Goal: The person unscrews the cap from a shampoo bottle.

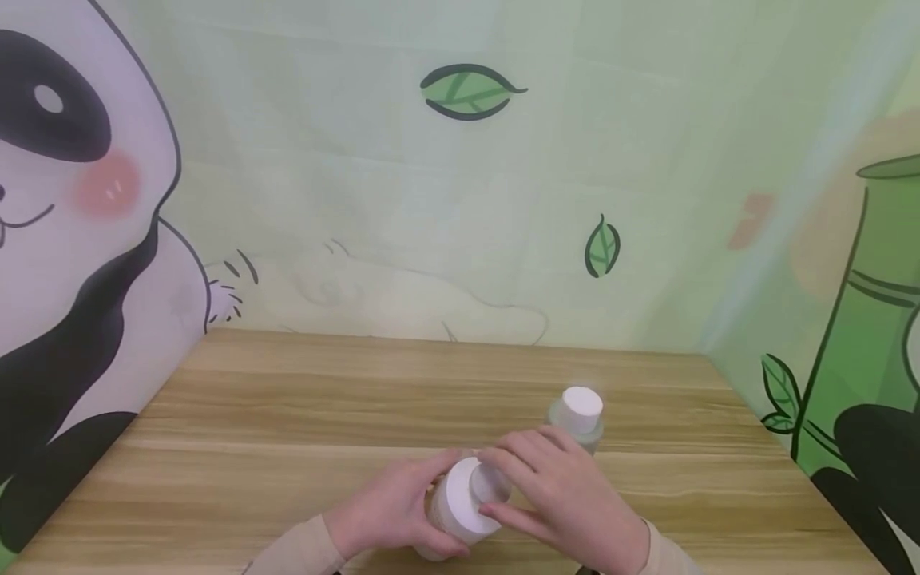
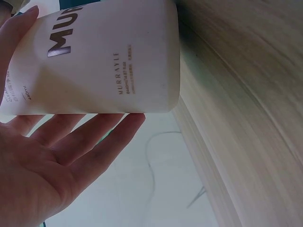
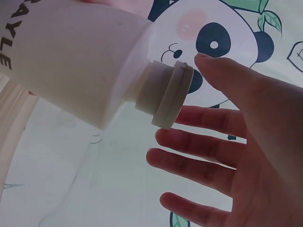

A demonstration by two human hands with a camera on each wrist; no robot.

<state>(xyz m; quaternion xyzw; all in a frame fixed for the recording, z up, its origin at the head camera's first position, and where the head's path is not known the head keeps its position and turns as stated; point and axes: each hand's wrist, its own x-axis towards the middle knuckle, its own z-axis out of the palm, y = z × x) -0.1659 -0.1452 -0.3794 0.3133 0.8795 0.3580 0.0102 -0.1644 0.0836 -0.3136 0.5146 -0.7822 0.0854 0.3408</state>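
Observation:
My left hand (image 1: 395, 503) holds a white bottle (image 1: 460, 499) with thumb and fingers round its body, tilted over the table. Dark "MUR" lettering and small print show on the bottle (image 2: 113, 61) in the left wrist view. My right hand (image 1: 561, 495) is at the bottle's neck end, thumb and fingers on either side of the pale cap (image 1: 490, 482). In the right wrist view, a small gap parts the thumb from the cap (image 3: 173, 94). The other fingers stretch out past the cap, the index finger close to its edge.
Just beyond my right hand stands a second bottle (image 1: 575, 423), translucent with a white cap, upright on the wood-grain table (image 1: 287, 415). A printed cloth backdrop (image 1: 359, 160) with a panda, leaves and bamboo rises behind the table and along its sides.

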